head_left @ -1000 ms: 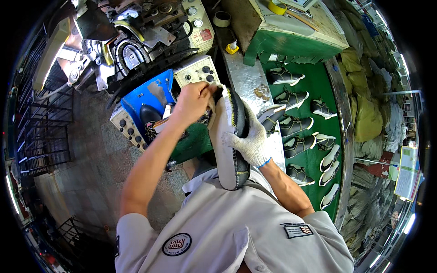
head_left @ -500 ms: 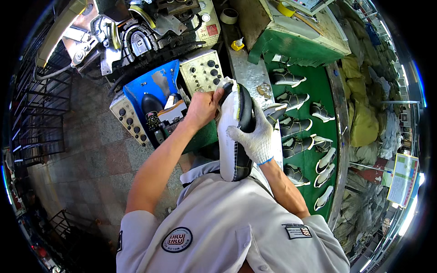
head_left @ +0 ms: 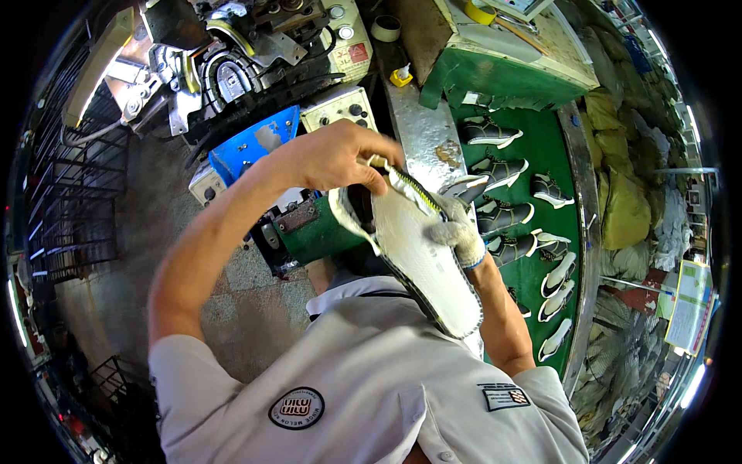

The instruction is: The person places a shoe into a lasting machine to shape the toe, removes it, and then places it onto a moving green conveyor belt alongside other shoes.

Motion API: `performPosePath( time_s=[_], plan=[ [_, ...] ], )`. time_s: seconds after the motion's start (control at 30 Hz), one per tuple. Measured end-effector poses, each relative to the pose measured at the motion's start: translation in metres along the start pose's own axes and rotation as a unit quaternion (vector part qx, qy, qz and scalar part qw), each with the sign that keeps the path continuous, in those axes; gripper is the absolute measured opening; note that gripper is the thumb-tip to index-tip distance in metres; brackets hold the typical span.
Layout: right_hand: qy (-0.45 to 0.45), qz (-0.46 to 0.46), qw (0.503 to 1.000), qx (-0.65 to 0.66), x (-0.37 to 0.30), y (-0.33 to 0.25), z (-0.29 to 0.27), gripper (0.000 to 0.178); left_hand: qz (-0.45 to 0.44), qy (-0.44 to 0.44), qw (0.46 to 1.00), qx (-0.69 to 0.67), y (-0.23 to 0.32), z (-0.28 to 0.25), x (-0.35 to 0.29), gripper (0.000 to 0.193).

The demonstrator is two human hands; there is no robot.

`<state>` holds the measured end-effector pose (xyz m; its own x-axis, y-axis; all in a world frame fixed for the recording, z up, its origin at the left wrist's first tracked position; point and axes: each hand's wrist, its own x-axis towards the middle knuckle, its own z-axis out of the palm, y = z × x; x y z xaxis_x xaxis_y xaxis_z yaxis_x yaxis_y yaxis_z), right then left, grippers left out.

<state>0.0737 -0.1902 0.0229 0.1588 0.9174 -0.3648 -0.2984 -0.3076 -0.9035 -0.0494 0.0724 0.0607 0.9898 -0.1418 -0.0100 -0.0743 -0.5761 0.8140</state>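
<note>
A shoe upper with a white sole board is held in front of my body, its underside turned up and tilted. Yellow-and-black stitching runs along its far right edge, and a white lining edge flares out at its left. My left hand, bare, pinches the edge at the upper's far end with thumb and fingers. In a white knit glove, my right hand grips the right side, the thumb lying over the sole board. The fingers under the upper are hidden.
A machine with metal clamps stands at the far left, above a blue panel and a knobbed control box. Several black-and-white shoe uppers lie on a green surface at the right. A green-sided bench stands beyond.
The upper has turned so its white underside faces up and leans right. My left hand has reached over its far end, the left forearm now hiding much of the blue panel.
</note>
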Motion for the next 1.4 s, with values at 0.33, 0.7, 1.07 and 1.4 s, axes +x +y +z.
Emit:
performPosePath(
  time_s=[0.33, 0.7, 1.07, 1.4],
  plan=[
    [-0.166, 0.191, 0.958, 0.137, 0.018, 0.024, 0.001, 0.097, -0.273, 0.148, 0.948, -0.072, 0.017, 0.046, -0.039, 0.018],
    [-0.337, 0.163, 0.927, 0.032, 0.042, 0.031, 0.003, 0.089, 0.054, -0.169, 0.939, 0.293, 0.055, 0.036, -0.055, 0.014],
    [-0.411, 0.162, 0.895, 0.057, 0.038, 0.031, -0.036, 0.092, 0.017, -0.067, 0.99, 0.12, 0.048, 0.051, -0.004, 0.014],
    [-0.497, 0.159, 0.842, 0.137, 0.035, 0.039, -0.083, 0.072, 0.058, -0.217, 0.944, 0.243, 0.09, 0.047, 0.064, 0.017]
  ],
)
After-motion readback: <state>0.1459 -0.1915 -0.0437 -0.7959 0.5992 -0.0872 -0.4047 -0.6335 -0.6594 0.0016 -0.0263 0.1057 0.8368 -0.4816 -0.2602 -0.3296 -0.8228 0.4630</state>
